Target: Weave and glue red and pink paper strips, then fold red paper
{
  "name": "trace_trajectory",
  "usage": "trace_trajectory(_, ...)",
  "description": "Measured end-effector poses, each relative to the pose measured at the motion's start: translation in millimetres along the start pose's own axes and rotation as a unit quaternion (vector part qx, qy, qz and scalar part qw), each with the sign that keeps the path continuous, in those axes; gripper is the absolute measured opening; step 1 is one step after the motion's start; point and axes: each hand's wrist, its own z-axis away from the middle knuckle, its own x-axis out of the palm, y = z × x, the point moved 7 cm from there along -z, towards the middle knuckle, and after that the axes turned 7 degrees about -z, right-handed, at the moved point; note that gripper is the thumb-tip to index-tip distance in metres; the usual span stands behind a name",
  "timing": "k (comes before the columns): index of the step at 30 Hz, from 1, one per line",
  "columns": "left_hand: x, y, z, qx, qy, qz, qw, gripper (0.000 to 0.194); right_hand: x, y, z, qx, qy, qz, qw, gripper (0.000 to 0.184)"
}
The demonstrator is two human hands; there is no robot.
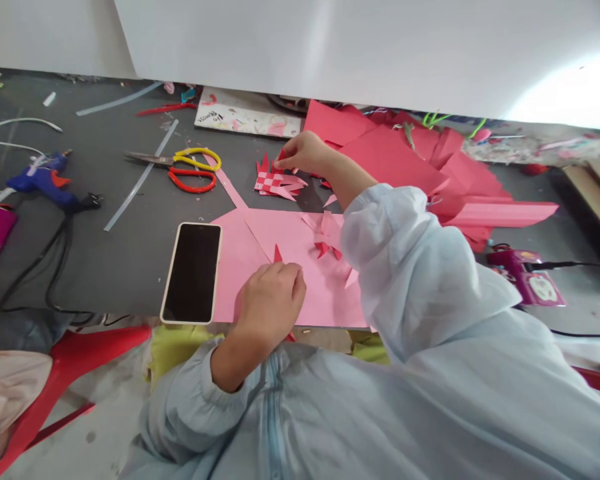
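The right hand (pixel 305 155) pinches, thumb against fingers, a red point at the 1 o'clock edge of a red-and-pink checked, woven paper piece with pointed ends (pixel 271 182), which lies on the dark grey tabletop (pixel 125 267). Toward 6 o'clock from it, the left hand (pixel 273 300) is curled around a red pointed paper piece (pixel 278 254), its tip poking out at 12 o'clock; the rest is mostly hidden. That hand is over a large pink paper sheet (pixel 230 237). At its 1 to 2 o'clock lies a pale pink folded paper piece with red points (pixel 327 233); at 9 o'clock, a black-screened phone with a pale rim (pixel 191 273). From the checked piece, scissors with yellow and red handles (pixel 172 162) lie at 9 o'clock, heaped red paper sheets (pixel 385 150) at 2 to 3.
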Motion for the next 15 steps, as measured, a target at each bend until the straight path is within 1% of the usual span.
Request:
trace_trajectory(5, 1.1, 2.3, -0.7, 0.002, -0.009, -0.005, 1.000, 0.026, -2.5, -2.8, -1.4, 0.003, -0.052, -0.038, 0.998, 0.007)
trace_trajectory(7, 1.3, 2.8, -0.8, 0.004, -0.011, -0.009, 1.000, 0.026, -1.3, -4.3, -3.0, 0.000, -0.076, -0.033, 0.997, 0.008)
trace_trajectory(11, 1.3, 2.8, -0.7, 0.007, -0.009, -0.026, 1.000, 0.026, 0.7, -8.8, -8.4, -0.009, -0.082, 0.044, 0.996, 0.011)
trace_trajectory(13, 0.8, 2.8, -0.6, 0.009, -0.005, -0.035, 0.999, 0.026, 2.7, -12.4, -10.9, -0.010, -0.076, 0.076, 0.994, 0.008)
trace_trajectory(14, 0.5, 3.0, -0.6, 0.010, -0.002, -0.038, 0.999, 0.026, 3.3, -14.5, -12.0, -0.011, -0.068, 0.095, 0.993, 0.008)
trace_trajectory(15, 0.4, 3.1, -0.7, 0.011, -0.002, -0.040, 0.999, 0.026, 3.6, -16.7, -13.0, -0.012, -0.057, 0.116, 0.991, 0.012)
